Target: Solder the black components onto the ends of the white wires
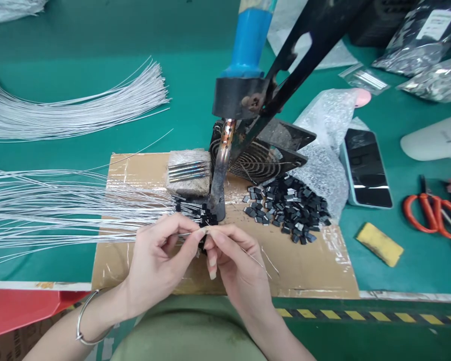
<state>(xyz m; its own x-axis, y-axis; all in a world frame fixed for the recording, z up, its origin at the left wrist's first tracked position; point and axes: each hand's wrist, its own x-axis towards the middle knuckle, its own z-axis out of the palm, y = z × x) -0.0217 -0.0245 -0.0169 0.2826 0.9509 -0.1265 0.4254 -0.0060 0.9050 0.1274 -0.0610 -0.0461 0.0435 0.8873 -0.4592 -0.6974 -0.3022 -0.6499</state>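
Observation:
My left hand (165,255) is closed in a pinch, thumb against finger, on the end of a white wire that runs in from the left. Touching it fingertip to fingertip, my right hand (238,260) pinches a thin silvery wire (268,263), whose loose ends stick out past the palm. What lies between the fingertips is too small to make out. Just above them points the tip of a blue-handled soldering iron (220,170), held in a black bracket. White wires (135,213) with small black ends (203,214) lie beside the tip.
Cardboard (308,271) covers the green bench. On it are a wrapped block with metal rods (188,172), a black fan (263,155) and a pile of small black parts (293,205). A phone (368,168), yellow sponge (379,244) and orange-handled scissors (428,213) lie right; another wire bundle (78,115) lies left.

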